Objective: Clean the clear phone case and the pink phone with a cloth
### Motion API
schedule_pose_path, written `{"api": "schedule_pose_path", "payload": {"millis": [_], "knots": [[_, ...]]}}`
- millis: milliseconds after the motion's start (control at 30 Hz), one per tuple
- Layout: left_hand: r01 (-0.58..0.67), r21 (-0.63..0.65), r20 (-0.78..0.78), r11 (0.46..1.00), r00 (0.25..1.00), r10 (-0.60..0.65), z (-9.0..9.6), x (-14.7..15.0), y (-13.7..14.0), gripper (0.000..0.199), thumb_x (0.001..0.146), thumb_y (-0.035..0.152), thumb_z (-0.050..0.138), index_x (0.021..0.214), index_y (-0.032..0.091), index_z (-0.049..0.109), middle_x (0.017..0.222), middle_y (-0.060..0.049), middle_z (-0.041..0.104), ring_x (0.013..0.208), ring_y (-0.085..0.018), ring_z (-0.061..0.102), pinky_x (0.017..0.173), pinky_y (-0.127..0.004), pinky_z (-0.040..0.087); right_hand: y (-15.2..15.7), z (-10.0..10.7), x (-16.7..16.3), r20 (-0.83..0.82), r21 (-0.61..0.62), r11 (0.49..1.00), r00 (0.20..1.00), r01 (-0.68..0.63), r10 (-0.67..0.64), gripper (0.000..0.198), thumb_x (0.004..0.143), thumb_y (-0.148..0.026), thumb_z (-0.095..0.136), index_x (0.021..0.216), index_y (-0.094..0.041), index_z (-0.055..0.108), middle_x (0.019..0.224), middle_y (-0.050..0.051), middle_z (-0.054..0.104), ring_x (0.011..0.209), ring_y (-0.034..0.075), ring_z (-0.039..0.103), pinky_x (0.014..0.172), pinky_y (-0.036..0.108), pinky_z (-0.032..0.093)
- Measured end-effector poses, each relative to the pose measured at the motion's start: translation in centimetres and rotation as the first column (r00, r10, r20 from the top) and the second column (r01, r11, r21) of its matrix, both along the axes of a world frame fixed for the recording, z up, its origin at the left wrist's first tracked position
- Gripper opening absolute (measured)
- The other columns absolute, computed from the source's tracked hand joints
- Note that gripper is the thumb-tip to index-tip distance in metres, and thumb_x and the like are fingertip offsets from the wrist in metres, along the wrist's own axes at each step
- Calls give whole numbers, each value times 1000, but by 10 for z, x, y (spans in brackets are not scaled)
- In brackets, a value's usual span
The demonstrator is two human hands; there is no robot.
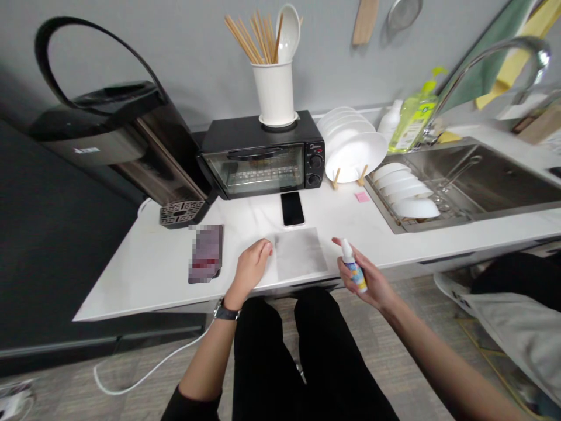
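Observation:
A small white spray bottle (356,270) with a blue and yellow label is gripped in my right hand (366,278), above the counter's front edge and tilted a little. The forefinger extends beside its white nozzle. My left hand (253,264) rests closed on the counter, at the left edge of a square grey cloth (301,254). Whatever those curled fingers hold, if anything, is hidden. The cloth lies flat between both hands. Just behind it is a phone (292,209) with a dark screen.
A toaster oven (263,158) carries a white holder (275,93) of chopsticks. At left stand a tall black dispenser (144,152) and a pixelated dark item (205,254). Plates (357,155), a pink note (362,197), bowls (414,207) and a sink (504,181) are on the right.

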State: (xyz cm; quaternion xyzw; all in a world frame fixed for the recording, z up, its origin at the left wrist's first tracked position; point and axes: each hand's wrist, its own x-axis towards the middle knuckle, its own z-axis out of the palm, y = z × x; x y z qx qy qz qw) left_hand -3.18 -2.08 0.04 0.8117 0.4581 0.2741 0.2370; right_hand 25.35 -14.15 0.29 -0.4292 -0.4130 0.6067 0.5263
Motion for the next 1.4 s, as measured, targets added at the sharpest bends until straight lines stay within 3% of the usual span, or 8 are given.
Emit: {"api": "schedule_pose_path", "payload": {"millis": [67,167,300,500,700,967,1200,1400], "knots": [[3,-1,-2,1000,1000,-3,-4,1,3,40,110,43,32,83,23,54,78,-1,61,76,-18,61,76,-30,44,7,2,0,34,17,1000,999,-21,21,62,99,-63,44,151,-29,42,75,-4,49,42,11,37,40,27,31],[22,-6,-4,1000,1000,-22,-3,-1,3,40,110,44,33,85,23,55,79,-2,62,78,-19,61,76,-30,44,27,8,7,417,165,977,907,-137,57,58,103,-54,48,157,-32,42,87,0,65,53,14,55,55,29,50],[29,-1,10,1000,1000,-29,-2,-2,1,39,111,43,32,85,23,55,80,-2,62,78,-18,61,77,-31,45,65,15,13,872,306,861,483,-406,-82,52,107,-38,46,159,-36,45,133,7,71,94,23,73,92,39,56],[29,-5,40,1000,999,-29,-3,-2,1,39,111,44,32,85,23,53,79,-2,61,77,-19,61,76,-31,44,100,11,7,976,205,795,61,-570,-208,50,109,-37,43,159,-34,47,123,10,73,74,20,72,74,32,53],[37,-21,65,999,997,-35,-1,-2,0,38,111,42,33,85,23,52,80,-2,61,78,-19,61,77,-31,44,103,0,10,969,203,737,23,-645,-247,44,110,-40,39,148,-34,60,110,7,76,63,17,64,66,30,46],[32,-36,86,999,996,-28,-2,-2,1,36,110,41,34,85,23,52,79,-1,59,78,-19,60,78,-31,43,99,9,13,952,150,763,-117,-628,-282,48,112,-38,37,159,-35,46,119,8,73,63,14,63,64,29,40],[29,-47,97,998,995,-25,-3,-2,1,35,110,40,36,85,23,52,79,-1,58,78,-19,59,77,-31,41,100,11,9,932,57,772,-243,-633,-268,44,113,-41,36,154,-36,52,119,6,74,65,16,66,61,29,35],[26,-35,108,999,994,-22,-1,-4,0,31,109,38,41,86,22,54,80,-1,60,78,-18,59,77,-30,42,92,18,9,925,162,758,-172,-631,-340,47,113,-41,39,159,-37,44,114,4,74,64,16,66,60,30,36]]}}
